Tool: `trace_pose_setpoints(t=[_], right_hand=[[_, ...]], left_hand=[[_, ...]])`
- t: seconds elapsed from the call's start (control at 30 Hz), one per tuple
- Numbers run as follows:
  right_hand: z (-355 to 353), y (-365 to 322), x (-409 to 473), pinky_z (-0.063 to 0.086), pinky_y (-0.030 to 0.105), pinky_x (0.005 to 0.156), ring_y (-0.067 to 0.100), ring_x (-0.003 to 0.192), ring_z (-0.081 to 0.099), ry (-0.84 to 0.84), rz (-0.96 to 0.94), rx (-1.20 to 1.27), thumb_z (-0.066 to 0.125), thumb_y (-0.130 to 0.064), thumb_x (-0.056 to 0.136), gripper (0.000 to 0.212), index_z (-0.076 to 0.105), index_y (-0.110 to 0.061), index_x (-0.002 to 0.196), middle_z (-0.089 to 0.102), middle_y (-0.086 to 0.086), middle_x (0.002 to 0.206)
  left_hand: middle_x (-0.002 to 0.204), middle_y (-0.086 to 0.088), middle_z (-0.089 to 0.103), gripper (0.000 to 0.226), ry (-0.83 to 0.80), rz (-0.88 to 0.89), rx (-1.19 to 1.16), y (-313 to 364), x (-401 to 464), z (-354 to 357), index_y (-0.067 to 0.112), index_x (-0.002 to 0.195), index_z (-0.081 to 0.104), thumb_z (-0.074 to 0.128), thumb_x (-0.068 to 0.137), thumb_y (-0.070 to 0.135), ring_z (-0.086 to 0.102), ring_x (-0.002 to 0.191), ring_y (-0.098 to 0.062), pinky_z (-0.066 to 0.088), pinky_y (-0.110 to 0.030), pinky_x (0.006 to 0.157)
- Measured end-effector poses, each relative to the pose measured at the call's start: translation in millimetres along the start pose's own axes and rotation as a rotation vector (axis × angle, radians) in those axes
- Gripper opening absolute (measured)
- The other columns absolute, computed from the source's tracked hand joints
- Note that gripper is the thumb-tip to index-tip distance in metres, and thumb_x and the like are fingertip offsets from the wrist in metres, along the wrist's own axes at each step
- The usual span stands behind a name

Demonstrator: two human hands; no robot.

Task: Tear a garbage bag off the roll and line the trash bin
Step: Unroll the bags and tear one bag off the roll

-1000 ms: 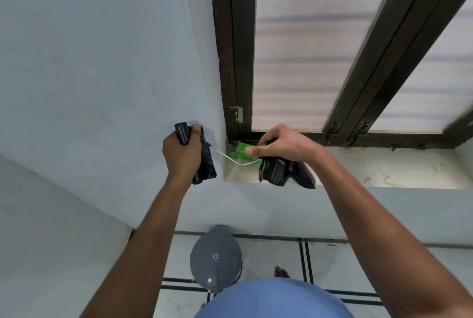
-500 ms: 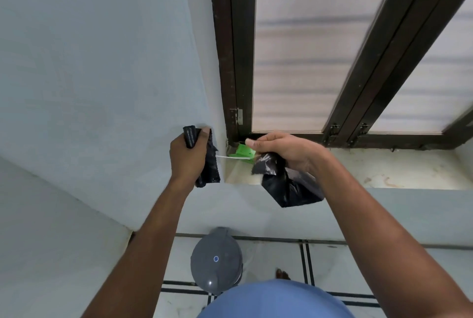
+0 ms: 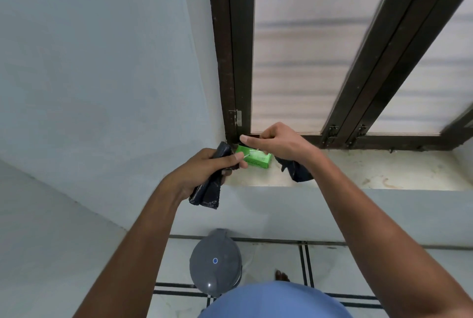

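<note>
My left hand (image 3: 204,168) grips a black garbage bag roll (image 3: 208,191), whose ends stick out above and below the fist. My right hand (image 3: 277,142) holds a crumpled black garbage bag (image 3: 297,171) that hangs under the palm over the window sill. Between the two hands lies a green box (image 3: 256,157) on the sill, with a thin white strip at my left fingertips. The grey trash bin (image 3: 215,261) stands on the floor below, its lid closed.
The stone window sill (image 3: 371,171) runs right, under a dark wooden window frame (image 3: 239,61). A pale wall (image 3: 89,74) fills the left. Tiled floor (image 3: 358,266) with dark lines surrounds the bin; a bare foot (image 3: 281,276) shows beside it.
My left hand moved right and down toward the green box, tilting the roll. My right hand rose slightly, and the bag it holds now hangs shorter behind the wrist.
</note>
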State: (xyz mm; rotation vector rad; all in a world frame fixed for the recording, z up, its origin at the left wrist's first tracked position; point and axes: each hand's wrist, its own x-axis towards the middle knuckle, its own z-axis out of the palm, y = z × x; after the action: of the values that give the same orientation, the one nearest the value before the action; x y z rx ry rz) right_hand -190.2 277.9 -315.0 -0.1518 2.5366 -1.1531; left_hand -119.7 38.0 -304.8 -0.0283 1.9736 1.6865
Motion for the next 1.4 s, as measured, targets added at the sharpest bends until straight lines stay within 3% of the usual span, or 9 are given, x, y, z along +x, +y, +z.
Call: trace_pose_setpoints(t=[0.13,0.27,0.4,0.57,0.7,0.97,1.03,1.2,1.4], right_hand=[[23.8,-3.3,2.1,0.036,0.035,0.065,0.012,0.046,0.030,0.170,-0.038,0.128,0.073,-0.085,0.085,0.077,0.035,-0.023,0.057,0.031,-0.008,0.052],[50.9,0.0,6.4,0.038,0.035,0.061,0.015,0.044,0.032,0.379,-0.073,0.283,0.075,-0.072,0.092,0.072,0.044,-0.020,0.052,0.036,-0.005,0.047],[67.5,-3.3,8.8,0.033,0.031,0.055,0.013,0.040,0.030,0.502,-0.127,0.186,0.072,-0.045,0.103,0.073,0.039,-0.018,0.045,0.033,-0.012,0.040],[72.0,-10.4,4.4,0.053,0.034,0.049,0.031,0.046,0.058,0.709,-0.356,-0.333,0.073,-0.021,0.104,0.045,0.071,-0.018,0.059,0.053,-0.002,0.053],[73.9,-2.7,2.8,0.057,0.033,0.050,0.028,0.055,0.068,0.646,-0.430,-0.491,0.091,-0.014,0.082,0.012,0.084,-0.022,0.075,0.073,0.000,0.068],[90.1,12.6,-0.2,0.037,0.024,0.052,0.025,0.053,0.064,0.650,-0.409,-0.442,0.093,-0.012,0.080,0.016,0.083,-0.021,0.071,0.072,0.000,0.066],[93.9,14.7,0.9,0.044,0.025,0.050,0.022,0.054,0.063,0.637,-0.363,-0.403,0.092,-0.012,0.081,0.017,0.082,-0.020,0.070,0.071,0.000,0.066],[97.0,18.4,2.4,0.064,0.036,0.065,0.022,0.066,0.070,0.457,-0.198,-0.089,0.081,-0.015,0.100,0.028,0.077,-0.010,0.073,0.073,0.005,0.070],[93.4,8.2,-5.5,0.049,0.025,0.048,0.008,0.045,0.052,0.306,-0.093,0.427,0.069,-0.007,0.105,0.049,0.059,-0.010,0.057,0.053,0.004,0.056]], left_hand=[[0.062,0.001,0.050,0.041,0.120,0.035,-0.027,2.6,1.8,9.6,0.025,0.064,0.064,0.077,0.099,0.043,0.044,0.056,-0.015,0.040,-0.029,0.061],[0.059,0.003,0.058,0.045,0.482,0.079,0.021,2.7,11.3,25.3,0.020,0.065,0.061,0.079,0.094,0.049,0.052,0.048,-0.009,0.046,-0.029,0.058],[0.044,0.009,0.037,0.054,0.715,0.224,0.275,-7.9,24.2,35.3,0.025,0.047,0.044,0.072,0.093,0.029,0.037,0.045,-0.013,0.036,-0.037,0.050],[0.071,0.008,0.056,0.026,0.734,0.298,0.885,-12.3,29.1,36.9,0.026,0.083,0.055,0.065,0.104,0.037,0.051,0.064,-0.015,0.036,-0.027,0.067],[0.084,0.000,0.067,0.018,0.672,0.277,1.138,-18.9,31.6,37.6,0.023,0.089,0.056,0.058,0.106,0.028,0.050,0.072,-0.018,0.034,-0.030,0.068],[0.093,0.000,0.073,0.017,0.643,0.213,1.234,-39.5,34.4,43.5,0.025,0.093,0.049,0.052,0.109,0.028,0.053,0.072,-0.016,0.038,-0.028,0.068],[0.091,0.002,0.067,0.016,0.647,0.198,1.226,-42.1,34.1,43.9,0.026,0.095,0.048,0.052,0.110,0.028,0.053,0.074,-0.014,0.038,-0.026,0.070],[0.088,0.005,0.057,0.018,0.658,0.184,1.191,-48.5,32.9,43.1,0.024,0.095,0.048,0.052,0.111,0.030,0.052,0.075,-0.013,0.037,-0.025,0.072],[0.089,-0.005,0.074,0.017,0.690,0.240,1.092,-56.2,32.3,39.8,0.015,0.098,0.069,0.065,0.106,0.030,0.055,0.070,-0.019,0.051,-0.033,0.070]])
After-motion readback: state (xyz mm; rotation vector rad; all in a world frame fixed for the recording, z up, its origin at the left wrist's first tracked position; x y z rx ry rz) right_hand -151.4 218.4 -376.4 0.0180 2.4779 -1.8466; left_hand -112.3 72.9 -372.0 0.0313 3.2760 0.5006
